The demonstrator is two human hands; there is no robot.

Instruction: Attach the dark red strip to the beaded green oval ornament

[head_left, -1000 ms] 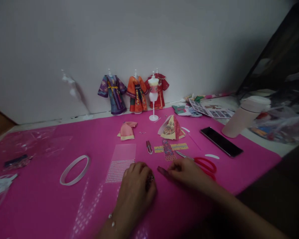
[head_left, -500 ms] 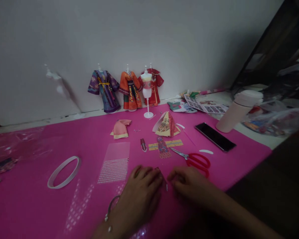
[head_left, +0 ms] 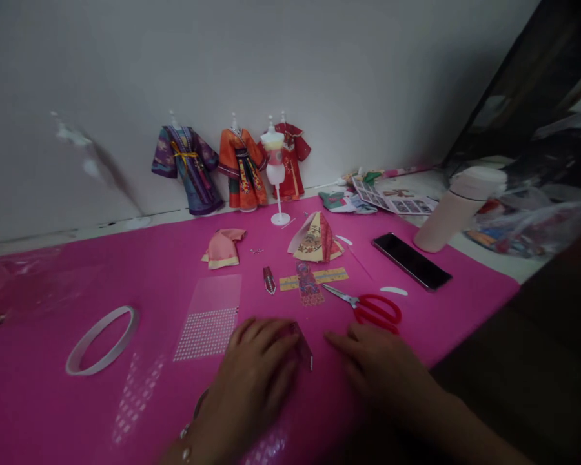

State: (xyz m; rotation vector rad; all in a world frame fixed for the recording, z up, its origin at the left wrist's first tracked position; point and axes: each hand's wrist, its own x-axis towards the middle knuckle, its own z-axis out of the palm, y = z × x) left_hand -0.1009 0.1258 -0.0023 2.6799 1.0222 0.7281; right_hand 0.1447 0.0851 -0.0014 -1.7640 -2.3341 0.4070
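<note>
My left hand rests palm down at the table's front, its fingertips on a small dark piece of trim with a pale end. Most of that piece lies under the fingers. To the right, my right hand is low over the table, index finger stretched towards the trim, holding nothing that I can see. Red-handled scissors lie just beyond it. Ahead are a patterned fabric panel across a yellow strip and a small dark red pointed piece. A sheet of stick-on gems lies left.
A pink doll top, a folded doll skirt and a mini mannequin stand farther back, before dressed doll forms. A roll of tape is at left; a phone and bottle at right.
The view has swung slightly right, so things sit farther left. My right hand's curled fingers have loosened, with the index finger now straightened. My left hand keeps its place on the trim.
</note>
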